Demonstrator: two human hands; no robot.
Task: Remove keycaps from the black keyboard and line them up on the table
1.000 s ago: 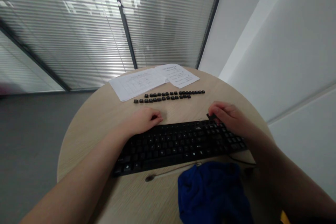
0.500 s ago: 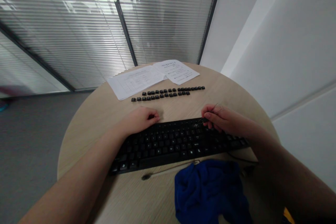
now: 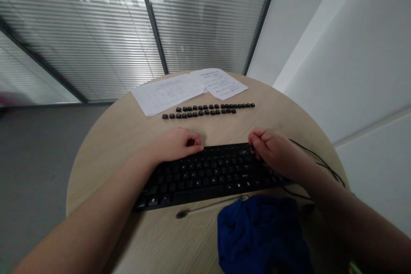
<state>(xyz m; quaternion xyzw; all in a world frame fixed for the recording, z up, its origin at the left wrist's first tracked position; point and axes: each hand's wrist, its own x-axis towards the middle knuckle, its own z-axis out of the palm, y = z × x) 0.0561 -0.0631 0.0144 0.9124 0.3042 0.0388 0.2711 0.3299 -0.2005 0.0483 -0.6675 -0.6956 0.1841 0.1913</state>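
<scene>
A black keyboard [image 3: 199, 180] lies across the wooden table, under both forearms. My left hand [image 3: 181, 143] rests at its upper left edge, fingers curled, with the thumb on the edge; what it holds, if anything, is hidden. Over the keyboard's upper right part, my right hand [image 3: 266, 145] is closed on a thin wire tool [image 3: 269, 132], whose loop sticks out above the fingers. Beyond the keyboard, small black keycaps [image 3: 201, 113] stand in two rows.
Printed papers [image 3: 173, 92] lie at the table's far side. Near the front edge are a blue cloth [image 3: 257, 231] and a thin brush [image 3: 208, 206]. A black cable [image 3: 321, 160] runs along the right. Blinds and a white wall stand behind.
The camera view has shifted slightly. My right hand has turned, its fingers closer together, and the wire loop now leans over its back. My left hand has moved slightly right along the keyboard edge.
</scene>
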